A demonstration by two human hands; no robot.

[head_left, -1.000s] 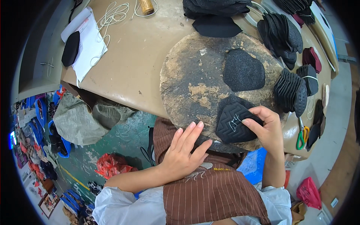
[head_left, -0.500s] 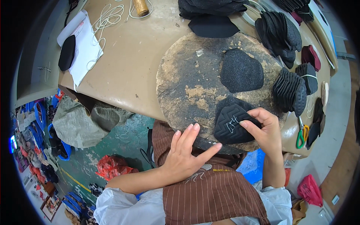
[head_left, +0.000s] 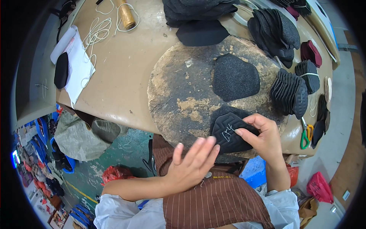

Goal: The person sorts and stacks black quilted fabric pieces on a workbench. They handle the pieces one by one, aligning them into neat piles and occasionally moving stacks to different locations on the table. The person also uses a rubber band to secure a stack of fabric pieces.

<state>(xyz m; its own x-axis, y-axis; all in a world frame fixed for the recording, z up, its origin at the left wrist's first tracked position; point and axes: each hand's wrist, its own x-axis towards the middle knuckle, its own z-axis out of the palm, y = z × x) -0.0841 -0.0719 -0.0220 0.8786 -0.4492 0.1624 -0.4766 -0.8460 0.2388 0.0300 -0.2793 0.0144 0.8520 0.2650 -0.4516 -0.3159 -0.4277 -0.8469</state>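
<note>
My right hand (head_left: 265, 135) pinches the upper right edge of a black pad (head_left: 234, 131) with chevron grooves and pale handwriting on its face. Under that pad, a second dark piece (head_left: 219, 114) shows along the upper edge. Both lie near the front of a worn round board (head_left: 167, 91). Just left of the pad is my left hand (head_left: 194, 160), open, its fingers stretched out and slightly blurred; whether a fingertip touches the pad I cannot tell. Farther back on the board lies a speckled black piece (head_left: 236, 78), flat and apart from both hands.
A fanned stack of black pads (head_left: 289, 93) stands at the board's right side. Scissors (head_left: 305, 137) with green and orange handles lie nearer the table edge. Larger black stacks (head_left: 198, 11) are at the back. White paper (head_left: 78, 70), cord (head_left: 97, 32) and a wooden handle (head_left: 126, 15) occupy the left.
My left hand has moved slightly right toward the pad, its fingers drawn closer together. The right hand keeps its pinch on the pad. The whole view has shifted a little.
</note>
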